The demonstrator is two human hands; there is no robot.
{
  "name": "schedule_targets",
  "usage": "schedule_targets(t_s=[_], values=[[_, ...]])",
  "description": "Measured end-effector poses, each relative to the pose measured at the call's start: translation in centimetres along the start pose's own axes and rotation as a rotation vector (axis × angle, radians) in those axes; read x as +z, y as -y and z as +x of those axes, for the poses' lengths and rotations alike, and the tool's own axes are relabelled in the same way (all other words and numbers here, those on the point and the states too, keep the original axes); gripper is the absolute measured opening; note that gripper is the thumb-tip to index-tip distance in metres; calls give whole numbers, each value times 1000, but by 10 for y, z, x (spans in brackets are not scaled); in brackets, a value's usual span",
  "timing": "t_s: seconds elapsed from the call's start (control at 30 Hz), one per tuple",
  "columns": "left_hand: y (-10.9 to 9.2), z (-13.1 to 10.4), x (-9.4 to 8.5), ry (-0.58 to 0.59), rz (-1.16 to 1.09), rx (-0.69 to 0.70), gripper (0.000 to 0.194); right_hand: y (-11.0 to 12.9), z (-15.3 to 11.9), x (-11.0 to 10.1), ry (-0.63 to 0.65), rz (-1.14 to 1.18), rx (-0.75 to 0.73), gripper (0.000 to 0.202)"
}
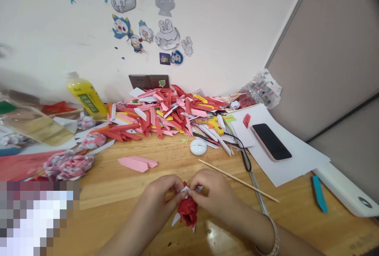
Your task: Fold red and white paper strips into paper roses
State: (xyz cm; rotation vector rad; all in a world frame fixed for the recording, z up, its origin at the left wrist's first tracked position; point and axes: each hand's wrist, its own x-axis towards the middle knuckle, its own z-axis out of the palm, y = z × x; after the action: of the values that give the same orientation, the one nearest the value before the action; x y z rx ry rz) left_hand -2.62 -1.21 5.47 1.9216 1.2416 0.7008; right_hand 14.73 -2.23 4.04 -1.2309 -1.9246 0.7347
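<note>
A red paper flower (187, 211) with white pointed paper pieces around it is held low over the wooden table, near the front. My left hand (166, 192) pinches the flower's upper left edge, its thumb and fingertips on a white paper tip. From the other side my right hand (214, 192) pinches the same white paper with thumb and forefinger. Both hands are closed, and their fingertips nearly meet. A thin wooden stick (238, 180) lies just beyond my right hand. Two folded pink paper strips (136, 163) rest beyond my left hand.
A heap of folded paper strips (160, 113) lines the wall. A yellow glue gun (216, 125), white rounded case (198, 147) and phone (271, 141) on white paper (296, 161) lie to the right. A yellow bottle (88, 98) and crumpled paper flowers (69, 165) stand left.
</note>
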Motion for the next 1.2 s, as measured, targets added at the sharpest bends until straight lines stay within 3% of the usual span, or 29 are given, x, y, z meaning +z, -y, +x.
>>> schedule_targets(t_s=[0.13, 0.4, 0.63, 0.8, 0.97, 1.2], values=[[7, 4, -1, 156, -128, -143, 13, -2, 1, 0, 6, 139, 182, 15], [15, -1, 8, 210, -118, -170, 16, -15, 5, -2, 309, 509, 446, 10], [14, -4, 7, 212, 13, -96, 16, -13, 2, 0, 290, 400, 365, 10], [21, 1, 4, 308, -120, -70, 7, -14, -1, 2, 266, 391, 330, 10], [26, 4, 2, 356, -221, -66, 15, -11, 2, -4, 254, 365, 298, 11], [24, 3, 0, 381, -212, -55, 12, -13, 1, -2, 259, 328, 332, 10]])
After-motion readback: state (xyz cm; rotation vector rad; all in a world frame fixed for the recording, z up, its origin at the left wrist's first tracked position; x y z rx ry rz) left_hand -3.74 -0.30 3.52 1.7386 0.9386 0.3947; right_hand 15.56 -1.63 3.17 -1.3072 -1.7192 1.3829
